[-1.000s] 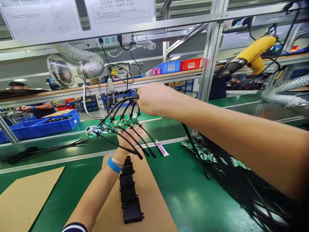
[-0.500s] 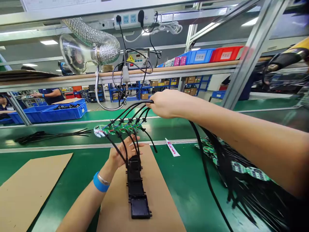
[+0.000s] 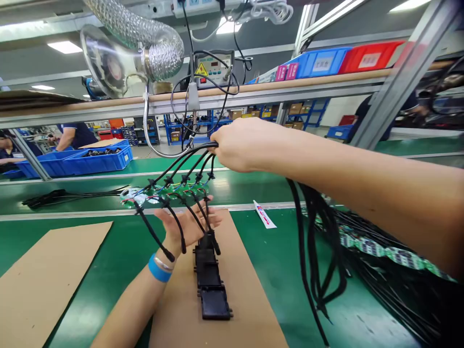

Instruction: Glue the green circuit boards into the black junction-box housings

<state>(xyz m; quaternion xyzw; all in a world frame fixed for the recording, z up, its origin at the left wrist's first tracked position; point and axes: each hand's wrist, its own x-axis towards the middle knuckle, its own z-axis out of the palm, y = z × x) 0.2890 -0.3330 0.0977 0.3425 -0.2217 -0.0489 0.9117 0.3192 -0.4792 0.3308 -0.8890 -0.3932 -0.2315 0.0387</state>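
My right hand [image 3: 237, 145] is closed round a bundle of black cables [image 3: 188, 155], raised above the bench. From these cables hangs a row of small green circuit boards [image 3: 170, 193], with short black leads [image 3: 154, 234] dangling below it. Under the boards my left hand [image 3: 186, 224] is open, palm up, fingers spread among the leads; whether it touches them I cannot tell. A line of black plastic housings [image 3: 213, 302] lies on a cardboard sheet [image 3: 246, 309] just below that hand. The long ends of the cables [image 3: 319, 241] droop beneath my right forearm.
More wired boards [image 3: 377, 249] lie in a heap at right. A white tube [image 3: 264, 215] rests beside the cardboard. Black cables [image 3: 61, 197] and another cardboard sheet [image 3: 54, 270] are at left. A fume hood [image 3: 112, 63] hangs above; people work behind blue bins [image 3: 97, 162].
My right hand has shifted slightly left with the cables and boards. The short leads have swung left, away from the housings. The left hand has opened wider, and the view has tilted down.
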